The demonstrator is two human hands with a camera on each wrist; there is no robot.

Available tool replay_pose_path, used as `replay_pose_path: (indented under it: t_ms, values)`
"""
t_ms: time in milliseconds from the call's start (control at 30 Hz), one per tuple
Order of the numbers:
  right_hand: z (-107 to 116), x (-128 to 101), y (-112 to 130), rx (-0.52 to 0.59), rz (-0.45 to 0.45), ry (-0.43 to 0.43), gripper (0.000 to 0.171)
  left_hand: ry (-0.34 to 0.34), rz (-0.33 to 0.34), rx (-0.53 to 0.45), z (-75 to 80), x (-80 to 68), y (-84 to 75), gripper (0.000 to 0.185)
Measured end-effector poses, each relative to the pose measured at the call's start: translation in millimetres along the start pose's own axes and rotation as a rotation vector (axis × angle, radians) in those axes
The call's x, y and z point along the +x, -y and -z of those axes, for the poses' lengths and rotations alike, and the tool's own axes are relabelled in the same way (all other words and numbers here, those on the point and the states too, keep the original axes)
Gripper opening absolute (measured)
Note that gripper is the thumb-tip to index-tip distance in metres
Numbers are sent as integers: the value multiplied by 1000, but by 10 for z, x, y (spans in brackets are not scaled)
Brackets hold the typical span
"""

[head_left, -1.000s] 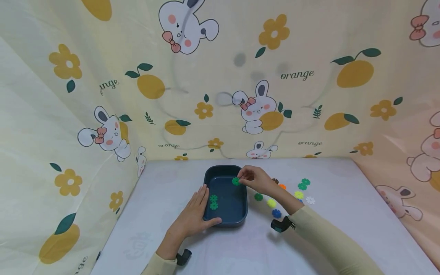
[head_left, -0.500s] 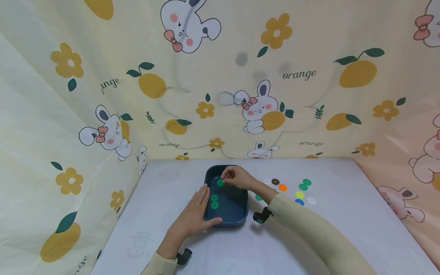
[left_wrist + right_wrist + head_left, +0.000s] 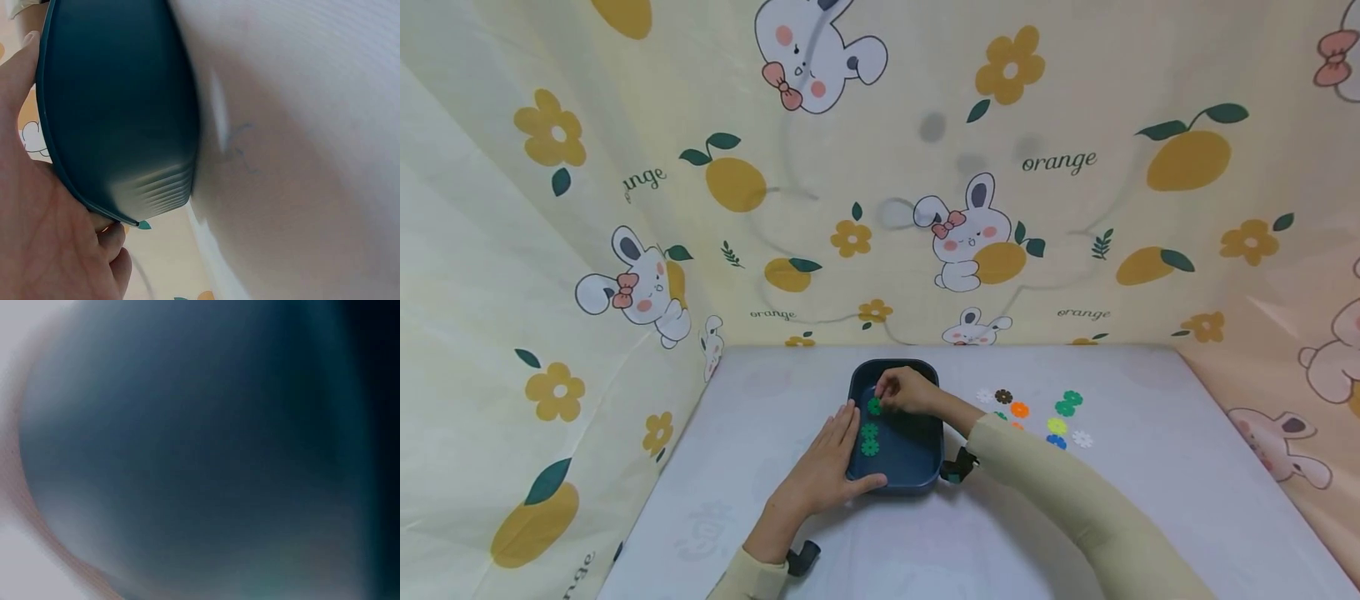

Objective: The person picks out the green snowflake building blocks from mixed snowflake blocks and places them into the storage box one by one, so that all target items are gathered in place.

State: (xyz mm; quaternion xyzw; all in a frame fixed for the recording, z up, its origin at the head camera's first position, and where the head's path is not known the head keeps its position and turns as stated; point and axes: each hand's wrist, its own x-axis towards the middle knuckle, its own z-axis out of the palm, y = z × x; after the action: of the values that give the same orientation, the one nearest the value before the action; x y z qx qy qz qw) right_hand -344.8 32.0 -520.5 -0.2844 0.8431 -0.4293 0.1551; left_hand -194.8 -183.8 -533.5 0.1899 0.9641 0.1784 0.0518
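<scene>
A dark blue tray [image 3: 927,475] sits mid-table in the head view. My right hand [image 3: 904,392] reaches over its left part and pinches a green flower piece [image 3: 874,406] low above the tray floor. Two more green flower pieces [image 3: 869,439] lie inside near the left wall. My left hand [image 3: 827,467] rests flat against the tray's left side with straight fingers and the thumb along the front corner. In the left wrist view the palm [image 3: 44,250] presses the tray wall [image 3: 119,112]. The right wrist view shows only a blurred dark blue surface [image 3: 200,450].
Several loose flower pieces lie on the white table right of the tray: brown [image 3: 1003,396], orange [image 3: 1018,409], green [image 3: 1067,403], yellow [image 3: 1057,426], blue [image 3: 1057,442], white [image 3: 1082,438]. Printed fabric walls [image 3: 880,167] close in the back and both sides.
My right hand has carried the green flower piece leftward across the tray and lower, toward the two pieces inside. The left hand has stayed against the tray.
</scene>
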Motion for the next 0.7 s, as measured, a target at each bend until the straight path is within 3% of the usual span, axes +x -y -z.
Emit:
replay_pose_path:
  t_ms: [700]
  values:
    - [-27, 45, -25, 13, -75, 66, 15, 11, 19, -7, 22, 5, -24, 119]
